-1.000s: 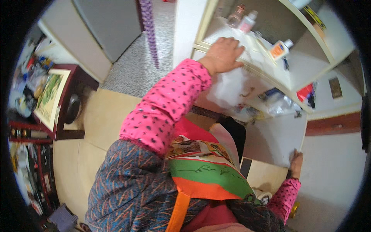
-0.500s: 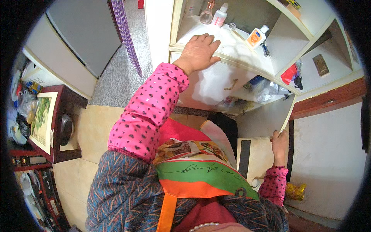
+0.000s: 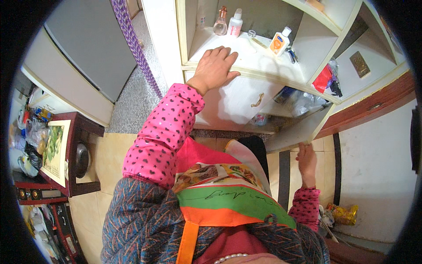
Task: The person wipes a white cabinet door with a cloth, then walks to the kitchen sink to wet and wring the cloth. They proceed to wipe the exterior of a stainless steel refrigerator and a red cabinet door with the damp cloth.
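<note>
My left hand [image 3: 214,69] lies with fingers stretched out on the front edge of a white cabinet shelf [image 3: 242,51]. Below it is a shut white cabinet door with a small brass-coloured handle [image 3: 258,100]. My right hand [image 3: 307,163] has its bent fingers at the outer edge of the other cabinet door [image 3: 299,132], which stands partly open. Clear plastic bags [image 3: 304,102] and other items show inside that compartment. On the shelf near my left hand stand a perfume-like bottle [image 3: 220,24], a white-and-pink bottle [image 3: 235,24] and an orange-and-white bottle [image 3: 279,42].
Keys [image 3: 291,55] lie by the orange-and-white bottle. A red plastic bag [image 3: 323,79] and a brown block [image 3: 360,64] sit on the right-hand shelf. To the left is a dark red table [image 3: 74,154] with bags on it. A purple patterned curtain [image 3: 134,44] hangs at the doorway.
The right-hand cabinet door has swung inward toward the cabinet, my right hand moving left and slightly up with it. My left hand stays on the shelf edge while the whole view has shifted.
</note>
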{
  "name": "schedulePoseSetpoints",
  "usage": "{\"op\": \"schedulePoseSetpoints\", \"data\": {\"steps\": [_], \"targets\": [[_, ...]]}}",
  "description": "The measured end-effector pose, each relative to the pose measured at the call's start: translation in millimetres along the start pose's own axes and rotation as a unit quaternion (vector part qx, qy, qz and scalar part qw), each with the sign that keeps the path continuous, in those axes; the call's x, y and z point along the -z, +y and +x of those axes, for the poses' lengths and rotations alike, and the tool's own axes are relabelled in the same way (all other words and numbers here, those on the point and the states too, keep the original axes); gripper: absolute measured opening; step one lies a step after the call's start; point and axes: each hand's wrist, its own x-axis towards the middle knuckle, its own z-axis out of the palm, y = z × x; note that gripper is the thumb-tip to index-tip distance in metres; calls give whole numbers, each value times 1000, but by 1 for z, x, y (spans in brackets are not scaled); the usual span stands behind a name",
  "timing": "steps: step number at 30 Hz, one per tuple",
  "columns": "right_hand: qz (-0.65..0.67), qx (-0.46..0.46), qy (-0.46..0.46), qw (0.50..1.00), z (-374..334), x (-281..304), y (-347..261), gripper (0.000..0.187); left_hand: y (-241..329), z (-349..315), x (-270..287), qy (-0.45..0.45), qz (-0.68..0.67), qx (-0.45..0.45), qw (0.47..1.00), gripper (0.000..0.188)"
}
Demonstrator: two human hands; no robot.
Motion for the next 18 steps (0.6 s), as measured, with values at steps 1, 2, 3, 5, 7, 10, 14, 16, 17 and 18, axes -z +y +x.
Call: {"op": "schedulePoseSetpoints", "data": {"steps": [1, 2, 3, 5, 7, 10, 14, 16, 17, 18], "targets": [[-18, 37, -11, 999, 2, -24, 23, 30, 3, 3, 0, 11, -3, -7, 1000, 55], [1, 40, -27, 999, 5, -34, 22, 28, 2, 2, 1, 5, 3, -4, 1000, 55], [17, 38, -41, 998, 5, -41, 21, 27, 3, 2, 1, 2, 3, -4, 1000, 55], [120, -36, -81, 989, 6, -39, -36, 27, 0, -2, 3, -8, 13, 3, 1000, 55], [141, 5, -25, 990, 13, -46, -36, 25, 2, -1, 6, -10, 13, 4, 1000, 56], [115, 46, -17, 992, 22, -70, -14, 24, 5, 1, 5, -22, 14, 4, 1000, 57], [113, 101, -102, 983, 16, -87, -23, 24, 7, 1, 9, -48, 9, 15, 999, 57], [210, 50, -154, 964, 1, -100, -49, 23, 4, 0, 11, -63, 4, 27, 998, 56], [240, 60, -173, 953, -7, -110, -59, 21, 2, -3, 11, -45, 6, 20, 999, 56], [271, 72, -192, 941, -11, -119, -64, 20, 0, -7, 9, -26, 9, 14, 1000, 56]]}}
